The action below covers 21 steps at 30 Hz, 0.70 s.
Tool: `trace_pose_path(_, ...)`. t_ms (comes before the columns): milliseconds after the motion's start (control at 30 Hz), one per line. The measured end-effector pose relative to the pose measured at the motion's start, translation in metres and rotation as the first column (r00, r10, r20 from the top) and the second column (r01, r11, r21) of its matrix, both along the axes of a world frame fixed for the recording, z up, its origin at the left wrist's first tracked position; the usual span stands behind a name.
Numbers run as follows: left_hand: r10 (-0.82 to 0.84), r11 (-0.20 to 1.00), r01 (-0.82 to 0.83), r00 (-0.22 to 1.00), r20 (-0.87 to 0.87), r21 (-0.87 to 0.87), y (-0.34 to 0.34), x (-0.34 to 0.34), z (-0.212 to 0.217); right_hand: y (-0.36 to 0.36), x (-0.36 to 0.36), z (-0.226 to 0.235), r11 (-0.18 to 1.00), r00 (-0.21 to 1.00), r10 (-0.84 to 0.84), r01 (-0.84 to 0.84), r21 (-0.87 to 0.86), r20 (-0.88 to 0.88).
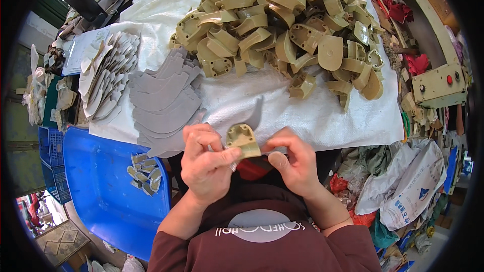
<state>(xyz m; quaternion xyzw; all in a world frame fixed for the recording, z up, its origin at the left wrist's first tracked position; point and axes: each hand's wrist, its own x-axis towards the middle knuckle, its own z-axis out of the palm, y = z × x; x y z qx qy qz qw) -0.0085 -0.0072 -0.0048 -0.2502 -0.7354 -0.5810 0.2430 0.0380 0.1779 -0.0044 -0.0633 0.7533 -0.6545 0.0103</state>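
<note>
My left hand [204, 163] and my right hand [291, 160] together hold one olive-tan plastic heel piece [242, 140] in front of my chest, at the near edge of the white-covered table [322, 116]. A curved grey cut piece [256, 112] sticks up behind the heel piece; whether a hand grips it I cannot tell. A large heap of the same tan heel pieces [282, 20] lies on the table's far side. Fanned grey cut pieces [164, 100] lie left of my hands.
A blue plastic tub [101, 191] at lower left holds a few covered heel pieces [144, 173]. A fan of pale cut pieces [106, 73] lies further left. A beige machine with a red button [438, 83] stands at right, with bags [408, 186] and red scraps below.
</note>
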Motion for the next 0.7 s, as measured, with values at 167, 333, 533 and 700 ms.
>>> trace_pose_path(167,-0.168,0.973,0.163,0.986,0.016,0.164,0.015,0.01,0.005,-0.015,-0.005,0.005,0.66,0.929,-0.001,0.278,-0.698,0.37)
trace_pose_path(333,-0.173,0.97,0.147,0.977,-0.122,-0.195,0.011,0.011,0.001,-0.004,0.003,0.003,0.694,0.963,0.061,0.148,-0.705,0.262)
trace_pose_path(533,-0.067,0.892,-0.072,0.955,-0.288,-0.446,0.024,0.013,0.007,-0.015,0.009,0.007,0.789,0.972,-0.022,0.161,-0.593,0.235)
trace_pose_path(700,-0.033,0.849,-0.088,0.975,-0.218,-0.521,0.026,0.013,0.008,-0.017,0.01,0.004,0.957,0.989,-0.083,0.114,-0.266,0.127)
